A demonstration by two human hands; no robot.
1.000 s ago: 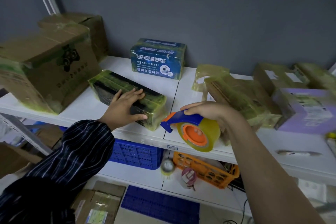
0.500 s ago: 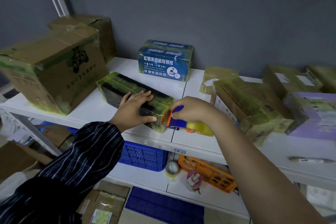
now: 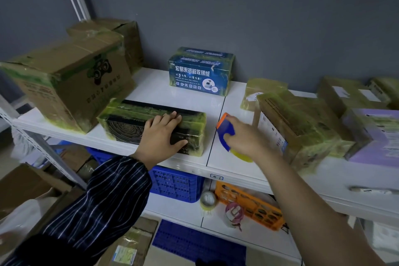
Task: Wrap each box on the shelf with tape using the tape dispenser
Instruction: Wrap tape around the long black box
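Head view: left hand (image 3: 160,136) grip spread flat on black taped box (image 3: 129,129) at shelf (image 3: 155,90) front edge. Right hand (image 3: 248,138) grip clamped on tape dispenser (image 3: 226,130), just right of it. Big carton (image 3: 71,84) crowds left, taped brown box (image 3: 302,123) right, blue box (image 3: 198,75) behind, apart.

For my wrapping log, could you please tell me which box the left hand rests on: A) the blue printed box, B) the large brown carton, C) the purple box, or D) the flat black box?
D: the left hand lies with straight fingers on the flat black box, while the right hand grips the tape dispenser beside it.
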